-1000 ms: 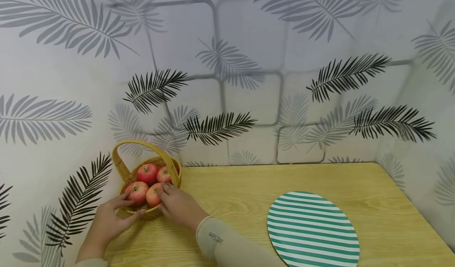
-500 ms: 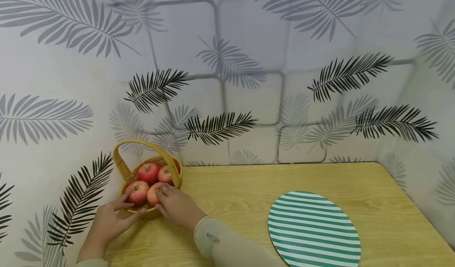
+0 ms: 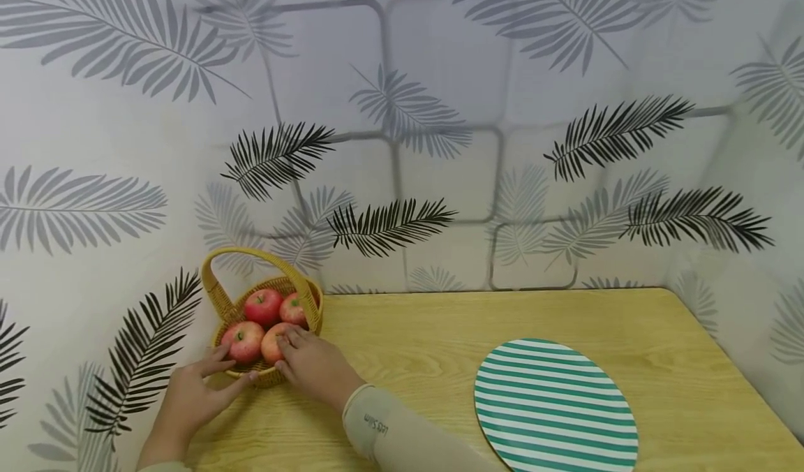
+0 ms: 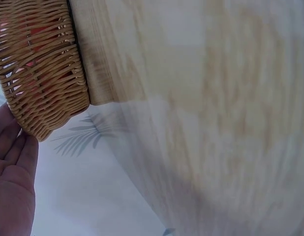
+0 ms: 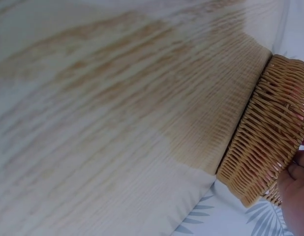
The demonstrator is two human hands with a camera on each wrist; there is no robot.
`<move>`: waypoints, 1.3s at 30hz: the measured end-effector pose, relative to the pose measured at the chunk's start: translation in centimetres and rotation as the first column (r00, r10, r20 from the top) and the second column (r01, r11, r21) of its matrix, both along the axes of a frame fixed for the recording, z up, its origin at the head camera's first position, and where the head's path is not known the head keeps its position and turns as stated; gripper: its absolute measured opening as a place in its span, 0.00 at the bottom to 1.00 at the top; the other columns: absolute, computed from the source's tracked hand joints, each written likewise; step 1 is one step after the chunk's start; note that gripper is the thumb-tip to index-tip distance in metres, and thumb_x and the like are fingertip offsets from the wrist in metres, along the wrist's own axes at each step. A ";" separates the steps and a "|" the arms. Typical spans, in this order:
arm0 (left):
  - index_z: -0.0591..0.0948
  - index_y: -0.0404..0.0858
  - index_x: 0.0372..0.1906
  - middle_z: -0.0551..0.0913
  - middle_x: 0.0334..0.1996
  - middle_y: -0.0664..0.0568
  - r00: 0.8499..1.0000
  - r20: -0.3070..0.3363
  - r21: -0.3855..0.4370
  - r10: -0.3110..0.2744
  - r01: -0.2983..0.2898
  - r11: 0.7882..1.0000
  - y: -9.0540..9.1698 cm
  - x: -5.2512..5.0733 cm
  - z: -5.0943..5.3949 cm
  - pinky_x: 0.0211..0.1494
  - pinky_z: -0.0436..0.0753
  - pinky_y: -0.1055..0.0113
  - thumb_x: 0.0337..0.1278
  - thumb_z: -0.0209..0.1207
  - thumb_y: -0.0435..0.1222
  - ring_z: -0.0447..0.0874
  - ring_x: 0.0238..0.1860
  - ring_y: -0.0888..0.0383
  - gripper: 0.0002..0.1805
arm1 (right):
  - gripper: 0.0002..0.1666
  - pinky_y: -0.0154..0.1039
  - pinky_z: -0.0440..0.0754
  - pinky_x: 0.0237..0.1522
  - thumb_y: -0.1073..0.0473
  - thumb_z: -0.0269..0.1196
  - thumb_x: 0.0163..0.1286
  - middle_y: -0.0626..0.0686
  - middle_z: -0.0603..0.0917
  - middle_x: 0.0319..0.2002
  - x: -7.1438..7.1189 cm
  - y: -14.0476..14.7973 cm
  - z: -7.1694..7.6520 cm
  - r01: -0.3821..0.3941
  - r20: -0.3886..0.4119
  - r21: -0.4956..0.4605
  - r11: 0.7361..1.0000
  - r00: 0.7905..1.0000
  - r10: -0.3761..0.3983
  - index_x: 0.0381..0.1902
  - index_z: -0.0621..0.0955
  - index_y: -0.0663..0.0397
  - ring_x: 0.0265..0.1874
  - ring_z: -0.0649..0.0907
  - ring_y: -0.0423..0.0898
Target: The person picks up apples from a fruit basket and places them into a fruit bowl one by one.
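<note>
A yellow-brown wicker basket (image 3: 269, 380) with an arched handle stands at the table's back left. Several red apples lie in it, including a front left apple (image 3: 243, 342) and a front right apple (image 3: 271, 348). My left hand (image 3: 190, 401) is at the basket's near left side, fingers by the front left apple, thumb along the front rim. Straight fingers meet the wicker edge in the left wrist view. My right hand (image 3: 319, 367) rests at the near right side, its slightly bent fingers touching the front right apple. The right wrist view shows its fingers beside the woven wall, partly cut off.
A round placemat (image 3: 555, 406) with green and white stripes lies on the right part of the wooden table (image 3: 408, 360). A pale leaf-patterned wall (image 3: 440, 179) closes off the back and left. The basket stands near the table's back left edge.
</note>
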State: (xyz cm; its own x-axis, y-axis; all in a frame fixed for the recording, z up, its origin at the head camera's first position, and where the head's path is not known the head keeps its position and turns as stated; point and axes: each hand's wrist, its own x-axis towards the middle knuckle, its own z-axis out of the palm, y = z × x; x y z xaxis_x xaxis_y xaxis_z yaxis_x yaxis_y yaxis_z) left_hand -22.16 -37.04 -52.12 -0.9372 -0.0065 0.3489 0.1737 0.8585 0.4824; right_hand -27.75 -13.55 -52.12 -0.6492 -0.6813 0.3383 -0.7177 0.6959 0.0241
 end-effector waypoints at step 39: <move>0.89 0.35 0.32 0.80 0.56 0.28 0.998 -0.065 -0.041 -0.009 0.006 0.999 3.6 1.3 0.0 0.53 0.81 0.36 0.50 0.71 0.58 0.81 0.53 0.27 0.27 | 0.24 0.36 0.82 0.58 0.42 0.52 0.79 0.50 0.80 0.65 1.0 2.7 0.5 0.030 -0.044 -0.059 0.998 0.999 -0.032 0.61 0.81 0.46 0.64 0.80 0.44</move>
State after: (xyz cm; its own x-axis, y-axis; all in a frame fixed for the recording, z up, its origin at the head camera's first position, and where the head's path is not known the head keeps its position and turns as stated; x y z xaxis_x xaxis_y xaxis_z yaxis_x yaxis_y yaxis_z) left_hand -20.84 -33.40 -52.10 -0.9125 0.0162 0.4088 0.2101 0.8759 0.4343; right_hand -26.77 -10.89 -51.65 -0.6531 -0.6393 0.4059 -0.6949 0.7189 0.0142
